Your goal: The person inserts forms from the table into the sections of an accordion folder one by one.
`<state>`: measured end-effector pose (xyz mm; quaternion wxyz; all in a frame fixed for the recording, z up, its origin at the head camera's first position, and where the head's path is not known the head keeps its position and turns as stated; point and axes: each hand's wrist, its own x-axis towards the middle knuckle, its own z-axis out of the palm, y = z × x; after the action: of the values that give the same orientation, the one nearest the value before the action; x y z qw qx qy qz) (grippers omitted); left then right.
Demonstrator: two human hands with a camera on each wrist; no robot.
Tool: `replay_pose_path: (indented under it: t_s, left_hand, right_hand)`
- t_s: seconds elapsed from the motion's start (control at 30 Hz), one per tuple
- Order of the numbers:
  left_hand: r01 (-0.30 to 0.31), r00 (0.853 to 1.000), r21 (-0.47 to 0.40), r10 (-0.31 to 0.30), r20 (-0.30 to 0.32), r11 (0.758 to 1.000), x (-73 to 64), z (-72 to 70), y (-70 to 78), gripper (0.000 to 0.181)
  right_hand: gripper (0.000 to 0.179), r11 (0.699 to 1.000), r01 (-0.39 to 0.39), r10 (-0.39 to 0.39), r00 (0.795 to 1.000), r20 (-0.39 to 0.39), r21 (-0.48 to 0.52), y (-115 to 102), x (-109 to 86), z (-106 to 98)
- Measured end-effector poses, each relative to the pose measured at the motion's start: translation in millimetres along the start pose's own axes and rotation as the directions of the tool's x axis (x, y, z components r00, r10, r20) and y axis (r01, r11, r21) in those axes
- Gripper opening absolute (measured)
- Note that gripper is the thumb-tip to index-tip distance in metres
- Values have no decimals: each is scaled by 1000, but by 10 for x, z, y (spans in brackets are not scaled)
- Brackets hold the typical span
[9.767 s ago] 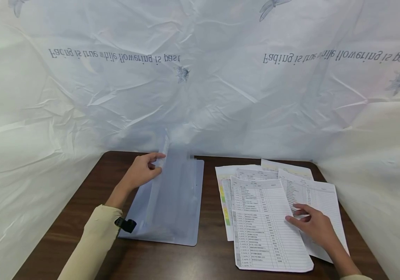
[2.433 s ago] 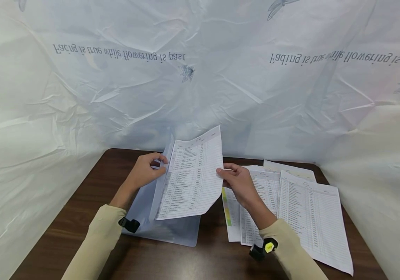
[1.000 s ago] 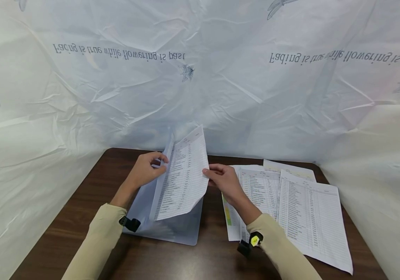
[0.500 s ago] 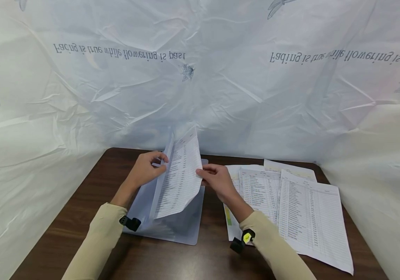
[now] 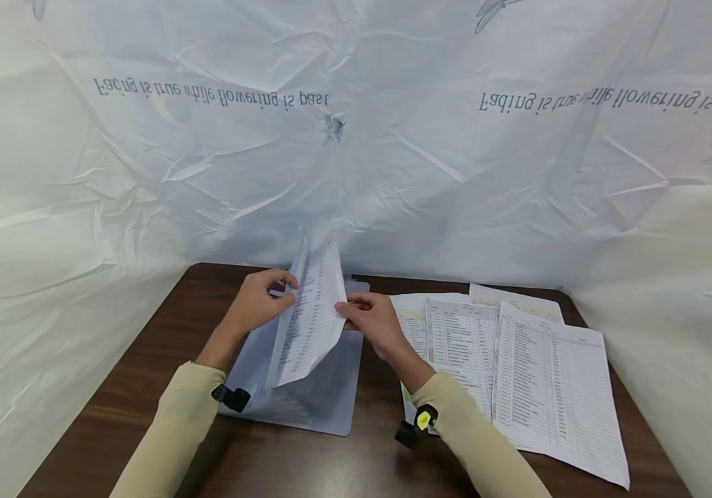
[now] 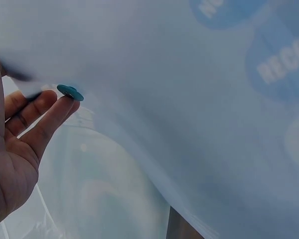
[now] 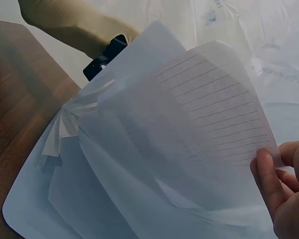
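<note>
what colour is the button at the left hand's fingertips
The button is teal, seen best in the left wrist view.

- On the curtain [image 5: 387, 187] behind the folder [image 5: 333, 404]: "Fading is true while flowering is past", twice, flipped upside down
- On the folder: white "RECO" and "NO" in blue circles [image 6: 279, 57], cut off by the view
- On papers [image 5: 558, 394] right of the folder: print too small to read
</note>
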<state>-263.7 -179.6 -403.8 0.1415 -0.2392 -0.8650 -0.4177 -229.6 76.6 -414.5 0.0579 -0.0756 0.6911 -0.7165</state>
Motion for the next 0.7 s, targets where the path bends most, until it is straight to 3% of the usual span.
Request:
replay_pose_path:
  t_s: [0.27, 0.7]
  left_hand:
    - [-18, 1000, -6, 18, -7, 1000, -2, 2, -28, 13]
    - [1, 1000, -1, -1, -25, 1000, -4, 4, -1, 12]
  right_hand:
    - [28, 1000, -2, 2, 1000, -4, -29, 50, 26, 52]
    - [24, 992, -16, 13, 1000, -27, -127, 23, 21, 46]
